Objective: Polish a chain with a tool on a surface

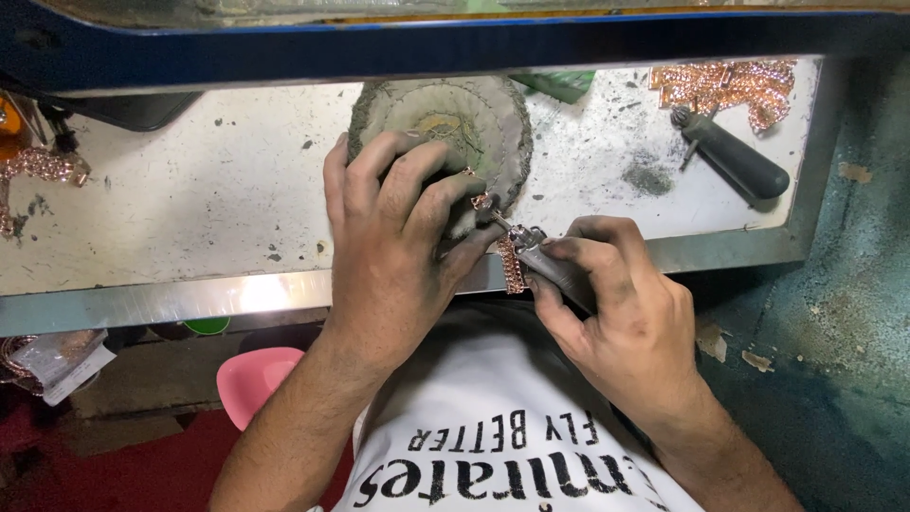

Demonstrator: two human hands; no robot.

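My left hand [393, 246] rests on the near side of a round grey pad [455, 118] and pinches a rose-gold chain bracelet [512, 265] against it; the loose end of the chain hangs down over the bench's metal edge [190, 299]. My right hand [621, 313] grips a grey rotary handpiece [550, 265] like a pen. Its thin bit points up and left at the piece of jewellery by my left fingertips.
A heap of rose-gold chains [730, 85] lies at the back right of the white bench [190, 190], next to a dark-handled tool [735, 156]. More chain [33, 171] lies at the far left. A pink object [256, 379] and a plastic bag [57, 360] sit below the bench.
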